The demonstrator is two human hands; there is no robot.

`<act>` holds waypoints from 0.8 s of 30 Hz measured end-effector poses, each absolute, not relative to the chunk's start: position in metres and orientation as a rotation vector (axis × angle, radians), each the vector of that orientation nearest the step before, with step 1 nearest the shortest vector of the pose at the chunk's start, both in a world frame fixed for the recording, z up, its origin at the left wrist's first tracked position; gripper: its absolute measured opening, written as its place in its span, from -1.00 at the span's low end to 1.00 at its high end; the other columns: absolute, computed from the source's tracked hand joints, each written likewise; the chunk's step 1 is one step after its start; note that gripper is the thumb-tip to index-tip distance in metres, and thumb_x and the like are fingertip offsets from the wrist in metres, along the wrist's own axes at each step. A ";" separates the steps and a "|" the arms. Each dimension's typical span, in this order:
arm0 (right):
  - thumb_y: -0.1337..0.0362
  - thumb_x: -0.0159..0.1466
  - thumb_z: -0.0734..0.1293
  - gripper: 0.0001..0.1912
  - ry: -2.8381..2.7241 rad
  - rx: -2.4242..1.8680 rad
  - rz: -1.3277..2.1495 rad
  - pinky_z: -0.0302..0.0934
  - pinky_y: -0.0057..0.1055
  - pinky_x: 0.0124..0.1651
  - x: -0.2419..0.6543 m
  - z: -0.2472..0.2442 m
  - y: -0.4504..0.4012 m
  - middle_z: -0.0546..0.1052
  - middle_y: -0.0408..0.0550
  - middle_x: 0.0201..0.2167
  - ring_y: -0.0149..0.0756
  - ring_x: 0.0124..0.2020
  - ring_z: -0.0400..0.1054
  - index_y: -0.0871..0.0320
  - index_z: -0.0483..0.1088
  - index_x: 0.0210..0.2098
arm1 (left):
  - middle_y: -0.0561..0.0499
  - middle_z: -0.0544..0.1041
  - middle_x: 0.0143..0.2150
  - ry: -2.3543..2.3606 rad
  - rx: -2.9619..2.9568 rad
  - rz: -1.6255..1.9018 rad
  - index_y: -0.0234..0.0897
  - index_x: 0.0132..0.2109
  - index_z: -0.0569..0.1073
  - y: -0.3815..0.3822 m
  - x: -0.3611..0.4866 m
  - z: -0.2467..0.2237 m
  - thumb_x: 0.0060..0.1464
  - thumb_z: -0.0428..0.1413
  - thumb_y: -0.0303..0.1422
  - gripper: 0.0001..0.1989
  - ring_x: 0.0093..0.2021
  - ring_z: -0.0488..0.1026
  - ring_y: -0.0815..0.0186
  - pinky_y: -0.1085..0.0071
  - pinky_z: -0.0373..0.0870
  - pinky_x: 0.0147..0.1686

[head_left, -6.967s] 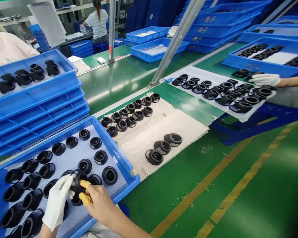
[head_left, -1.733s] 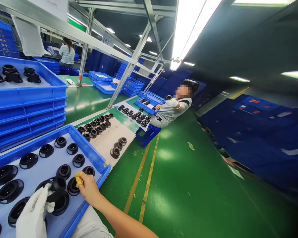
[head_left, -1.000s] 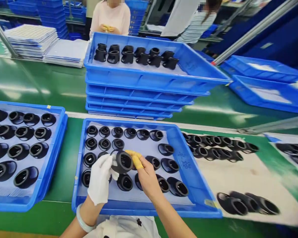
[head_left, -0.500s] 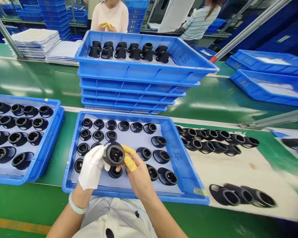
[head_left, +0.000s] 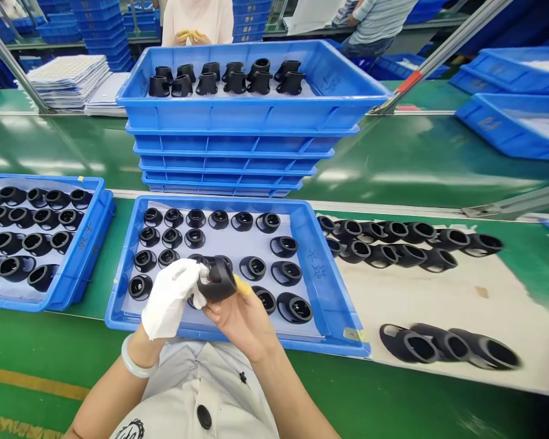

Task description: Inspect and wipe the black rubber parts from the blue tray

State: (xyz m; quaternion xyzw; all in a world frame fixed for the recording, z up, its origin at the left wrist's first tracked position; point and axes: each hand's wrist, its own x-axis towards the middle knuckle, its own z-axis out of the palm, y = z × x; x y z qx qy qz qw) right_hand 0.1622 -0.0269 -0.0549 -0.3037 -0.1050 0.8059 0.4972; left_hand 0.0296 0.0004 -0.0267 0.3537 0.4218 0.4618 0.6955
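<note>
A matte black cup-shaped piece (head_left: pixel 219 280) with an opening in its side is held up between my two hands, tilted on its side. My left hand (head_left: pixel 171 296), in a white glove, grips its left edge with closed fingers. My right hand (head_left: pixel 244 314), with yellow finger covers, supports it from below and the right; part of these fingers is hidden behind it. Beneath both hands lies a blue tray (head_left: pixel 338 329) lined with white paper. Similar black pieces with glossy insides, such as this black piece (head_left: pixel 295 307), stand in rows in it.
To the left is another blue tray (head_left: pixel 89 244) of black pieces. A stack of blue trays (head_left: pixel 251 116) rises behind. On the right, more black pieces (head_left: pixel 409 342) rest on a pale sheet (head_left: pixel 439 299). Two people work across the bench; a metal post (head_left: pixel 448 46) slants nearby.
The black piece has been turned in my hands, so its open end no longer faces me and its side shows. My right hand has shifted under it. The camera view has moved slightly.
</note>
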 end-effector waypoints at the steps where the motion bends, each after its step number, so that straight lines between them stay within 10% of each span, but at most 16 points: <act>1: 0.10 0.20 0.27 -0.78 -0.281 -0.751 1.934 0.11 -0.40 -0.47 0.165 -0.055 -0.027 0.40 -0.12 -0.50 -0.39 -0.57 0.15 0.13 0.35 -0.41 | 0.06 0.43 -0.54 1.009 0.874 1.031 -0.34 -0.37 0.49 -0.001 0.030 -0.024 -0.05 0.23 -0.20 -0.75 -0.61 0.30 0.44 0.49 0.25 -0.58; 10: 0.19 0.14 0.35 -0.74 -0.653 -0.892 1.559 0.25 -0.28 -0.09 0.178 -0.045 -0.026 0.49 -0.05 -0.22 -0.24 -0.20 0.36 0.10 0.42 -0.17 | -0.01 0.49 -0.35 1.197 1.434 1.156 -0.24 -0.35 0.57 -0.004 0.022 -0.011 0.04 0.16 -0.37 -0.91 -0.31 0.38 0.31 0.45 0.32 -0.26; 24: 0.06 0.17 0.41 -0.72 -0.607 -0.829 1.685 0.23 -0.43 -0.52 0.162 -0.034 -0.026 0.45 -0.13 -0.59 -0.37 -0.62 0.31 0.14 0.40 -0.46 | 0.02 0.34 -0.67 1.095 0.794 1.012 -0.27 -0.66 0.37 0.022 0.027 -0.052 -0.20 0.21 -0.26 -0.74 -0.62 0.21 0.37 0.42 0.18 -0.59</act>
